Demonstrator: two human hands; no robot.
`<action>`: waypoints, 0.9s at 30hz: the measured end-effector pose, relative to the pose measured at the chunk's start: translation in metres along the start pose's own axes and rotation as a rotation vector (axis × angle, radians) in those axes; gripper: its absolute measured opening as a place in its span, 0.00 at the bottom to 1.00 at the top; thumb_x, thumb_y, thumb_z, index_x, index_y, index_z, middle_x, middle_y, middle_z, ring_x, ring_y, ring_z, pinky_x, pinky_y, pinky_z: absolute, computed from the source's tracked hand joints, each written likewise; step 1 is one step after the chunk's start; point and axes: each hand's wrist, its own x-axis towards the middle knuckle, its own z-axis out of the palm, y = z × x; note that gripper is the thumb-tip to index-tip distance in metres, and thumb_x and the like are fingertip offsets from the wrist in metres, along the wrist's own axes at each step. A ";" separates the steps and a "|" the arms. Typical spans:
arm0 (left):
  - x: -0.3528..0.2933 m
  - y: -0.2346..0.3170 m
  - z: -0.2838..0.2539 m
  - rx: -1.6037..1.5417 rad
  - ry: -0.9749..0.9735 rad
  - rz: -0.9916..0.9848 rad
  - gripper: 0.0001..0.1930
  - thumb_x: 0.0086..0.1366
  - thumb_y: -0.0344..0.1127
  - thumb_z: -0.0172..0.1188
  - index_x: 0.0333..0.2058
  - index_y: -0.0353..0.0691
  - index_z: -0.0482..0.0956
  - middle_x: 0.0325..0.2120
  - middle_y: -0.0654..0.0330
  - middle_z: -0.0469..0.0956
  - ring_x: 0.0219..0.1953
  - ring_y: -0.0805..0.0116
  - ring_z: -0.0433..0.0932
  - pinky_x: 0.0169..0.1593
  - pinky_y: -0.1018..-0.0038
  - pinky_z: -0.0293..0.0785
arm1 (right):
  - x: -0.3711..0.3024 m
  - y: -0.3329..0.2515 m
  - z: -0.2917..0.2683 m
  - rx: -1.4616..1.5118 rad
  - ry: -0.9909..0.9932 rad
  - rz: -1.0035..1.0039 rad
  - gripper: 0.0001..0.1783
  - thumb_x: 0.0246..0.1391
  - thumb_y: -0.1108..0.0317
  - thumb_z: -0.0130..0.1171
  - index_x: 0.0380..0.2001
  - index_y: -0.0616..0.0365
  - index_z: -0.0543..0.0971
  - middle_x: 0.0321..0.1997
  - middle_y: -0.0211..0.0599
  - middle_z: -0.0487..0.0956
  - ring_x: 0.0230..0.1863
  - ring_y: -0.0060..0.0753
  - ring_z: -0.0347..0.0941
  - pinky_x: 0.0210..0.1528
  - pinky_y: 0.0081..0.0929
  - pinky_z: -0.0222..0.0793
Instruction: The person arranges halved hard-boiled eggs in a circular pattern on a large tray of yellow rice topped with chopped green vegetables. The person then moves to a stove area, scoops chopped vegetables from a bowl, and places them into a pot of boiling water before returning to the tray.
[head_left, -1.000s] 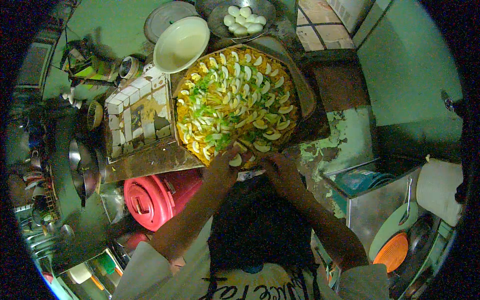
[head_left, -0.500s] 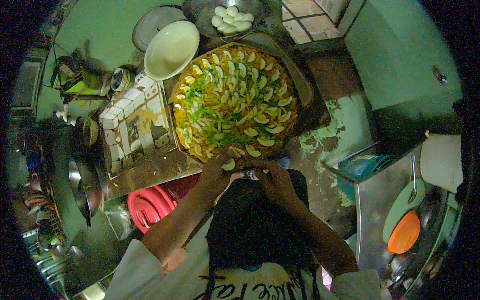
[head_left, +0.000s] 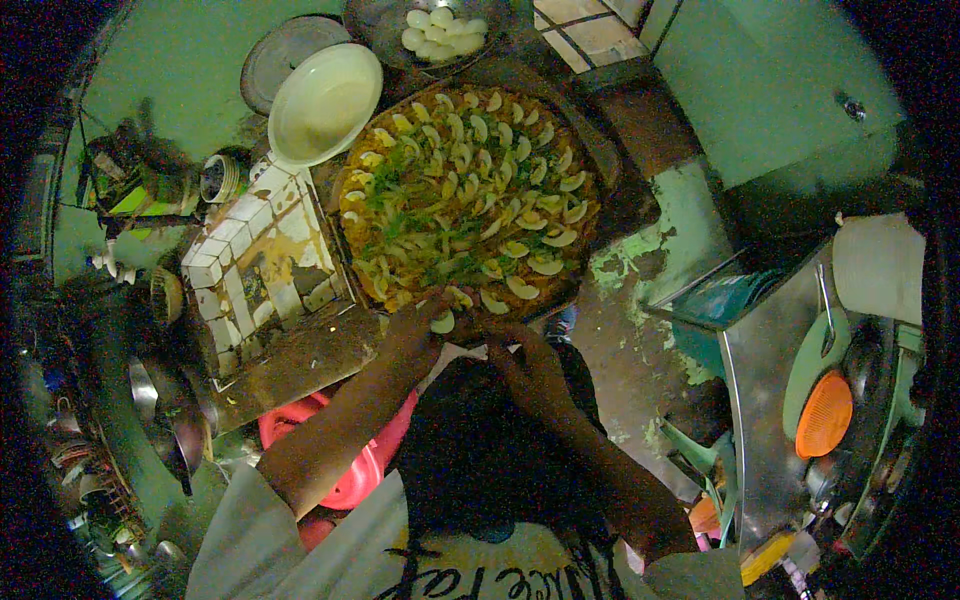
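Observation:
A large many-sided tray (head_left: 345, 250) holds an orange-yellow noodle dish (head_left: 430, 205) topped with green herb bits and rows of boiled egg slices (head_left: 523, 150). At its near edge, my left hand (head_left: 415, 325) is closed on an egg slice (head_left: 443, 322), its fingertips by another slice at the rim. My right hand (head_left: 520, 355) is beside it at the near rim, fingers drawn together; whatever is in them is too dark to make out. Several whole peeled eggs (head_left: 440, 35) lie in a dark wok (head_left: 375, 25) beyond the tray.
A pale oval basin (head_left: 325, 105) and a round metal lid (head_left: 290, 60) stand at the back left. White tiled ledge (head_left: 235, 230) lies left. Pink plastic basin (head_left: 350, 485) is below my left forearm. At right, a metal counter (head_left: 755, 400) bears an orange basket (head_left: 825, 415).
The view has shifted, so the tray and basin appear slightly more to the left. Both hands stay at the tray's near edge; the egg slice is still in my left hand.

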 end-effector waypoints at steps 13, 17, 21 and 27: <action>-0.037 0.035 0.019 0.742 0.234 0.268 0.12 0.63 0.37 0.62 0.43 0.38 0.80 0.37 0.56 0.81 0.38 0.63 0.81 0.43 0.67 0.78 | 0.009 -0.049 -0.020 0.586 -0.036 0.405 0.21 0.65 0.63 0.51 0.57 0.64 0.69 0.34 0.37 0.80 0.18 0.20 0.69 0.20 0.20 0.66; -0.034 0.044 0.025 1.250 0.284 0.578 0.13 0.61 0.39 0.65 0.37 0.35 0.79 0.34 0.54 0.82 0.36 0.60 0.81 0.41 0.68 0.77 | 0.024 -0.054 -0.051 0.554 -0.003 0.337 0.20 0.64 0.64 0.52 0.56 0.63 0.70 0.37 0.36 0.80 0.20 0.19 0.69 0.20 0.19 0.65; 0.006 0.033 -0.002 1.265 0.336 0.912 0.16 0.59 0.39 0.67 0.39 0.35 0.76 0.32 0.53 0.81 0.34 0.60 0.81 0.39 0.69 0.77 | 0.032 -0.052 -0.070 0.567 -0.061 0.234 0.20 0.63 0.63 0.53 0.54 0.62 0.71 0.37 0.34 0.79 0.22 0.19 0.69 0.21 0.18 0.65; -0.026 0.068 -0.020 0.481 0.263 0.393 0.18 0.64 0.34 0.59 0.50 0.32 0.72 0.41 0.50 0.79 0.44 0.55 0.81 0.48 0.65 0.80 | 0.027 -0.043 -0.084 0.511 0.032 0.336 0.20 0.63 0.63 0.54 0.54 0.61 0.72 0.38 0.33 0.79 0.23 0.18 0.70 0.22 0.18 0.65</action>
